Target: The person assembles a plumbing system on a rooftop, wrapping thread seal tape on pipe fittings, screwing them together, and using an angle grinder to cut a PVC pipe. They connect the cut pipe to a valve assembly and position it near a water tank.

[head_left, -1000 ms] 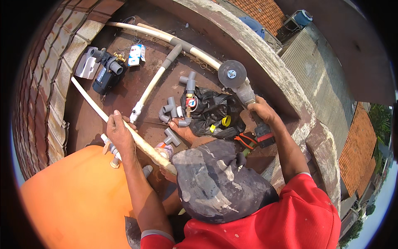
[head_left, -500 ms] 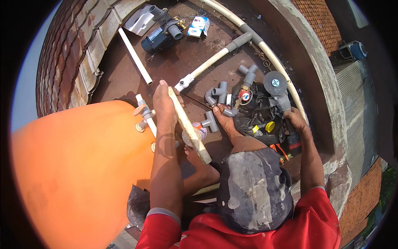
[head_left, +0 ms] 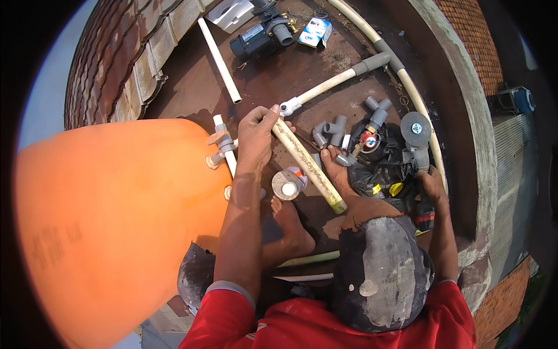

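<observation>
My left hand (head_left: pixel 258 136) is closed around the upper end of a short cream plastic pipe (head_left: pixel 308 163). The pipe slants down to the right, its lower end above my bare foot and shin. On the right, my right hand (head_left: pixel 431 184) grips an angle grinder (head_left: pixel 419 157) with a grey disc (head_left: pixel 416 129) facing up; part of its body hides behind the hand and forearm. An open round tin (head_left: pixel 288 188) stands left of the pipe. Beside my foot are grey pipe fittings (head_left: pixel 335 130) and a valve with a red part (head_left: pixel 370 140), by a black plastic bag (head_left: pixel 381 168).
A large orange tank (head_left: pixel 116 221) fills the left side, with a valve and pipe (head_left: pixel 221 142) on it. Ahead lie a loose white pipe (head_left: pixel 220 61), a dark pump (head_left: pixel 258 41) and a small box (head_left: pixel 315 32). A jointed pipe run (head_left: pixel 328 86) borders the right wall (head_left: pixel 465 104).
My view has shifted, so most things sit farther right. The held pipe's lower end has swung right, uncovering the tin and covering a grey tee. My right hand keeps its grip on the grinder.
</observation>
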